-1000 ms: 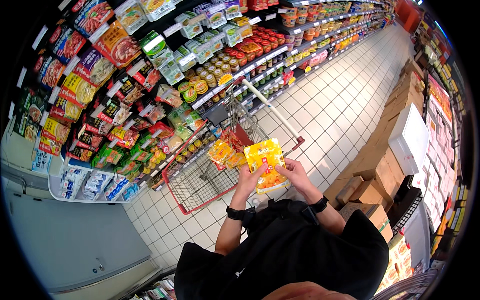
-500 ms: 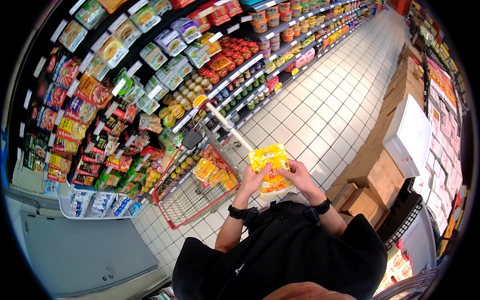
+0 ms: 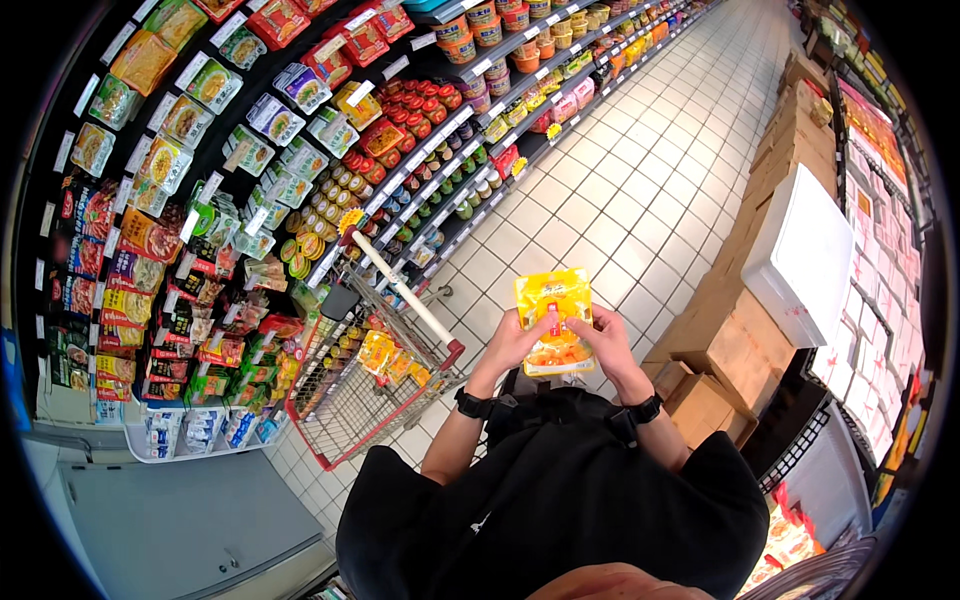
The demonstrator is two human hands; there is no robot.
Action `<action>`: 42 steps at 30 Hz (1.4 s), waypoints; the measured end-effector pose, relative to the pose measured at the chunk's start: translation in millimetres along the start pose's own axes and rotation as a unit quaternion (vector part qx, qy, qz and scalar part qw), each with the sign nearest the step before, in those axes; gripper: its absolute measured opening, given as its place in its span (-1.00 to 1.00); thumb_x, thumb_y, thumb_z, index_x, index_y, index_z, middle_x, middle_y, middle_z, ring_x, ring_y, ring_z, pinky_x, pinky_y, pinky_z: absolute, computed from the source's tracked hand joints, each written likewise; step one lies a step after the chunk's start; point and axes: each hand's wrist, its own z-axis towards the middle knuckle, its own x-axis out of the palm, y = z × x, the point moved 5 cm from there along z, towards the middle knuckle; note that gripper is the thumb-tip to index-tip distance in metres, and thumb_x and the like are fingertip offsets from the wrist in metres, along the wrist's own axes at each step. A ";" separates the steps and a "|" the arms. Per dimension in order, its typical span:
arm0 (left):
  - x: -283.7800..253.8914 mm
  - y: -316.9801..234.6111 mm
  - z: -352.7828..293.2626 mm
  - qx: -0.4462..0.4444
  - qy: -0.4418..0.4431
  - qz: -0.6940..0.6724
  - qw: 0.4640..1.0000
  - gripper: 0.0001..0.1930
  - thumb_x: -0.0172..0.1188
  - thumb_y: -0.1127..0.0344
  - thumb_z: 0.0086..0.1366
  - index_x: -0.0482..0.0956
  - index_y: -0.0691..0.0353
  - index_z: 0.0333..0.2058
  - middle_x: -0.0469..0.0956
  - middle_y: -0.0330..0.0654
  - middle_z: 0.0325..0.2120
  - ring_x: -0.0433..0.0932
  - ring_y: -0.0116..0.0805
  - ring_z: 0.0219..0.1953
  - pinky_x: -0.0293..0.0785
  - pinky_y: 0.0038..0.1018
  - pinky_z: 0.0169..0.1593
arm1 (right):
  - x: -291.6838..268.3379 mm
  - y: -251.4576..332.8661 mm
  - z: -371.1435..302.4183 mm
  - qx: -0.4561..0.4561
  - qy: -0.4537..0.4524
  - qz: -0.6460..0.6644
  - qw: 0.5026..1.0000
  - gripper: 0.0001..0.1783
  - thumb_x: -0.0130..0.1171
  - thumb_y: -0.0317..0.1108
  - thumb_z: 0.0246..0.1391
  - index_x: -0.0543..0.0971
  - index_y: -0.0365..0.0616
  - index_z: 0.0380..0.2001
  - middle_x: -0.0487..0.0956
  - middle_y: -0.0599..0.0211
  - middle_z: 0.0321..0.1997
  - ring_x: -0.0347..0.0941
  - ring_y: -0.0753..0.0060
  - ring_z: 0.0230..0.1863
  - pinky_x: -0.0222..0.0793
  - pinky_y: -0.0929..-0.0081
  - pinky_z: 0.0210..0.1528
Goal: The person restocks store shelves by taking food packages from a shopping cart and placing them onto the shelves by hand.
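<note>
A yellow food pouch (image 3: 556, 292) with a red label and orange pieces pictured near its bottom is held upright in front of me. My left hand (image 3: 513, 340) grips its left edge, thumb lying across the front. On the other side my right hand (image 3: 601, 340) pinches the right edge, its thumb also on the front. The fingers behind the pouch are hidden. To the left stands a wire shopping cart (image 3: 345, 425) with a red rim, and several similar yellow packets (image 3: 385, 357) lie inside it. Neither hand touches the cart.
Shelves of packaged food (image 3: 190, 120) curve along the left, with jars and tubs farther up. Stacked cardboard boxes (image 3: 740, 340) line the right, topped by a white foam box (image 3: 800, 255). A grey cabinet (image 3: 180, 515) is at the lower left. The tiled aisle (image 3: 610, 180) runs ahead.
My view has shifted, so the cart and shelves sit further left and the cart's handle shows more fully. Both hands still hold the pouch, now slightly higher in view.
</note>
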 end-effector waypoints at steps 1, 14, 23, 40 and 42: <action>3.7 -1.4 3.2 -0.021 0.036 0.009 0.999 -0.70 0.22 0.26 0.35 0.57 0.38 -0.07 0.65 -0.21 -0.23 0.58 -0.55 -0.23 0.52 -0.55 -0.17 | -4.1 2.2 3.8 0.002 0.004 -0.002 1.000 -0.74 0.21 -0.45 0.18 0.58 -0.34 -0.08 0.66 0.31 -0.20 0.53 0.65 -0.26 0.45 0.64 -0.18; -13.8 -13.8 65.5 -0.008 0.026 -0.002 1.000 -0.68 0.22 0.23 0.35 0.56 0.33 -0.04 0.65 -0.22 -0.19 0.56 -0.56 -0.20 0.50 -0.53 -0.13 | -16.6 19.9 86.3 0.029 0.052 -0.025 0.998 -0.75 0.16 -0.43 0.24 0.55 -0.33 -0.06 0.66 0.33 -0.21 0.54 0.68 -0.28 0.47 0.65 -0.20; -73.0 -20.2 146.5 -0.044 0.009 0.025 0.999 -0.62 0.35 0.17 0.25 0.59 0.33 -0.09 0.66 -0.25 -0.28 0.55 -0.57 -0.29 0.50 -0.55 -0.16 | -2.3 45.0 207.8 0.031 0.076 -0.075 0.994 -0.73 0.16 -0.42 0.24 0.54 -0.33 -0.04 0.65 0.33 -0.20 0.53 0.68 -0.27 0.48 0.64 -0.18; -212.6 -45.3 239.8 -0.018 -0.095 0.075 0.992 -0.68 0.28 0.17 0.30 0.63 0.30 -0.13 0.67 -0.25 -0.33 0.53 -0.60 -0.31 0.49 -0.55 -0.18 | 81.7 55.2 392.4 0.063 0.182 -0.077 0.978 -0.71 0.14 -0.41 0.26 0.53 -0.30 0.00 0.64 0.35 -0.16 0.53 0.67 -0.23 0.47 0.64 -0.14; -224.6 -42.6 242.9 0.001 -0.117 0.066 0.991 -0.68 0.26 0.15 0.32 0.64 0.31 -0.13 0.67 -0.24 -0.34 0.53 -0.60 -0.31 0.49 -0.55 -0.18 | 90.2 54.3 406.8 0.067 0.183 -0.085 0.977 -0.71 0.15 -0.41 0.26 0.53 -0.30 0.00 0.64 0.35 -0.16 0.52 0.68 -0.23 0.46 0.64 -0.14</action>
